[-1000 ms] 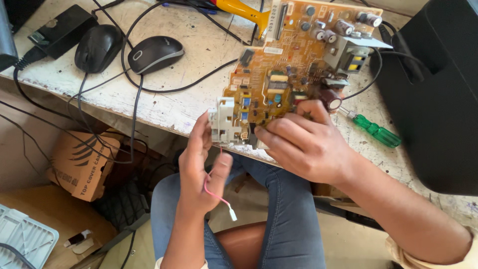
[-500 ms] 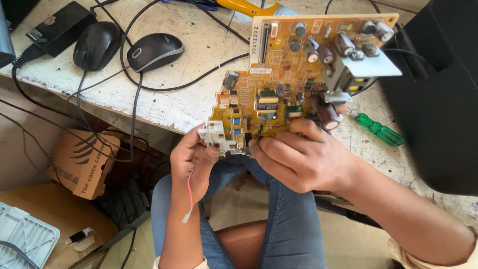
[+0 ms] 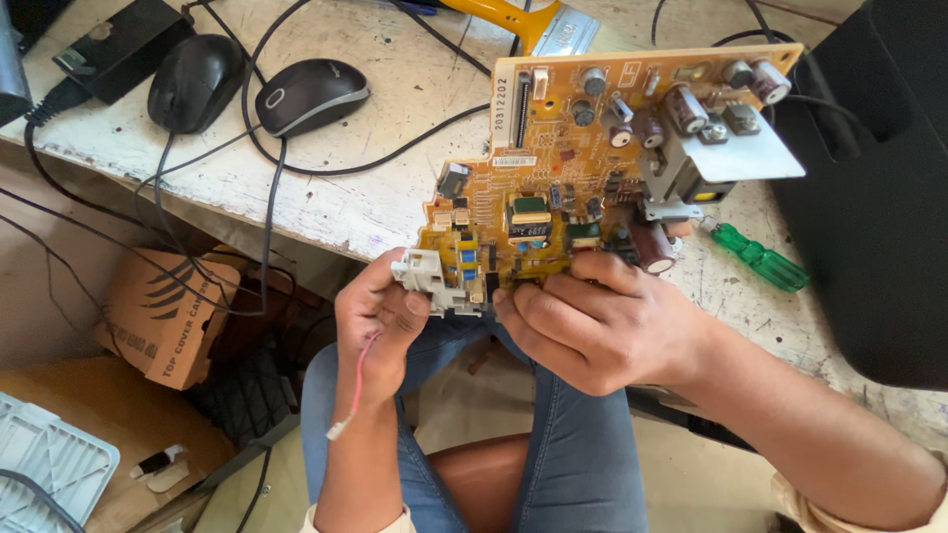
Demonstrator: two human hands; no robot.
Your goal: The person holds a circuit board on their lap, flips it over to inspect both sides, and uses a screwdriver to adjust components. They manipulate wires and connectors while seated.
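Observation:
A tan circuit board crowded with capacitors and a metal heat sink tilts up over the desk edge. My right hand grips its lower edge, fingers curled over the component side. My left hand pinches the white plastic connector at the board's lower left corner. A thin red wire with a small white end hangs from that hand over my lap.
Two black mice and their cables lie on the worn white desk. A green-handled screwdriver rests right of the board beside a black case. A cardboard box and a white grille sit on the floor.
The board has been raised and tilted toward me. My left hand moved from open below the board up to its white connector. The red wire now dangles lower.

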